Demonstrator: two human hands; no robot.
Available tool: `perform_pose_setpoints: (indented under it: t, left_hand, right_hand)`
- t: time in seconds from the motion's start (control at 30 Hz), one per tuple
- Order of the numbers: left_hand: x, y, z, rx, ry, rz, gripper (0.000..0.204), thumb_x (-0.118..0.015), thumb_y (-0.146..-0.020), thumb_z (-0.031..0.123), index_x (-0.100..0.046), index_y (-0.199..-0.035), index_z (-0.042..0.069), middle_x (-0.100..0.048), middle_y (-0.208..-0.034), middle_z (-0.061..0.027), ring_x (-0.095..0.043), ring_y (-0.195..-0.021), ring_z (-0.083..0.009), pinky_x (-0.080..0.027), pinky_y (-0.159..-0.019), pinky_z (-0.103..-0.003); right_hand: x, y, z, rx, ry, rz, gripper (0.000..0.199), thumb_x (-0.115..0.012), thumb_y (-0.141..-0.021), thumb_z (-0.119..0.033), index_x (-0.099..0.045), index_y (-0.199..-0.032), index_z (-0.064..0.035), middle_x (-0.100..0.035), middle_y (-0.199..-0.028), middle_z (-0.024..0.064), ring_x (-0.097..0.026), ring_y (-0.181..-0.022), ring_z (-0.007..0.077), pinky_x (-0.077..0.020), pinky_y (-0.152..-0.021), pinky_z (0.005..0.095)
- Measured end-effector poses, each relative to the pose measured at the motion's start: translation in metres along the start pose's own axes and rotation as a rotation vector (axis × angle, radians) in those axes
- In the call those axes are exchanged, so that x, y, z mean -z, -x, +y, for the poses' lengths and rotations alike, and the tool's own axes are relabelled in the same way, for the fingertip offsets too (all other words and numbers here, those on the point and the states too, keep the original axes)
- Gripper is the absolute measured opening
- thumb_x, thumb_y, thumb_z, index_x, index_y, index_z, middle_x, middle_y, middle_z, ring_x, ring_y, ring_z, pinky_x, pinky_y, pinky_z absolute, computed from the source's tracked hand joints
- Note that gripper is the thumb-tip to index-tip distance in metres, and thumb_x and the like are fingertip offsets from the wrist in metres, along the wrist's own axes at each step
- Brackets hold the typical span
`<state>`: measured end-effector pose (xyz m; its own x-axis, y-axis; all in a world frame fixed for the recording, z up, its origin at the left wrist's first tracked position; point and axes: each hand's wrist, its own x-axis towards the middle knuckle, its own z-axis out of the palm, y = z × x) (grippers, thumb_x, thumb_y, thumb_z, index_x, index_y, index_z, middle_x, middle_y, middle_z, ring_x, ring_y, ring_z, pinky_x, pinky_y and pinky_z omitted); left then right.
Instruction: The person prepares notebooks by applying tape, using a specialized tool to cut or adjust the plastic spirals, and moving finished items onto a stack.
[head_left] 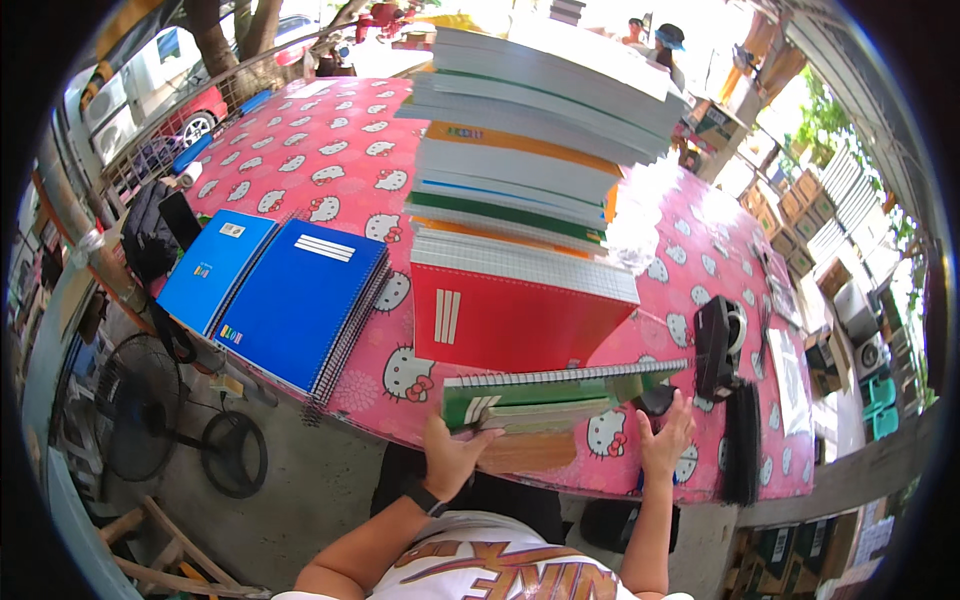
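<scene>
Green spiral notebooks [545, 392] are gripped at bench [330, 150] edge by left hand [452, 452]; right hand [665, 438] is spread open. The tall notebook stack [530, 200] could be toppled if nudged.

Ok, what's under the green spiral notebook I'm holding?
A brownish book or pad sits directly beneath the green spiral notebook, gripped by the left hand. Below is the pink patterned tablecloth; anything further between them is covered.

Outdoor stationery stall, tall stack of notebooks [530, 130] on pink-clothed table [330, 150], parked cars [150, 80], stacked boxes [790, 200] nearby
</scene>
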<state>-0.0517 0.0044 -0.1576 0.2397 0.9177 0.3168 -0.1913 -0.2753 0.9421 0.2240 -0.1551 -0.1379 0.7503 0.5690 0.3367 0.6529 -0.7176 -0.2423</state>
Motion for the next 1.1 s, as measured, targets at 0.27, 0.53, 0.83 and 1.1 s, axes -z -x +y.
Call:
perform_pose_setpoints:
  t: [0.27, 0.53, 0.83, 1.1]
  left_hand:
    - [0.005, -0.009, 0.047, 0.023, 0.133, -0.071, 0.047, -0.077, -0.074, 0.009, -0.050, -0.112, 0.000, -0.055, -0.108, -0.0120, -0.055, -0.097, -0.0164, -0.046, -0.084, -0.028]
    - [0.020, -0.066, 0.091, -0.214, 0.022, -0.264, 0.019, -0.068, -0.082, 0.008, -0.062, -0.097, -0.001, -0.059, -0.091, -0.0066, -0.055, -0.083, -0.0139, -0.043, -0.076, -0.025]
    - [0.015, -0.070, 0.094, -0.244, 0.051, -0.172, 0.017, -0.073, -0.077, 0.008, -0.066, -0.089, -0.001, -0.064, -0.080, -0.0081, -0.058, -0.076, -0.0152, -0.044, -0.069, -0.025]
    - [0.021, -0.074, 0.091, -0.276, -0.006, -0.244, 0.015, -0.072, -0.076, 0.000, -0.065, -0.090, -0.003, -0.059, -0.084, -0.0044, -0.051, -0.072, -0.0099, -0.040, -0.064, -0.022]
  right_hand:
    - [0.021, 0.041, 0.031, -0.081, 0.032, -0.174, 0.062, -0.075, -0.069, -0.033, -0.054, -0.118, -0.0023, -0.053, -0.110, 0.0169, -0.048, -0.107, 0.0343, -0.0408, -0.091, 0.0449]
    - [0.020, 0.041, 0.021, -0.104, -0.441, -0.015, 0.047, -0.065, -0.074, -0.016, -0.057, -0.116, 0.0017, -0.056, -0.109, 0.0186, -0.050, -0.106, 0.0337, -0.0405, -0.093, 0.0408]
    - [0.046, 0.050, 0.013, -0.063, 0.108, -0.311, 0.068, -0.072, -0.073, -0.038, -0.051, -0.125, 0.0012, -0.051, -0.118, 0.0176, -0.047, -0.111, 0.0344, -0.0410, -0.094, 0.0431]
    - [0.111, 0.067, -0.081, -0.114, -1.074, -0.493, 0.044, -0.060, -0.077, -0.010, -0.057, -0.120, 0.0014, -0.054, -0.095, 0.0157, -0.059, -0.086, 0.0238, -0.0466, -0.079, 0.0313]
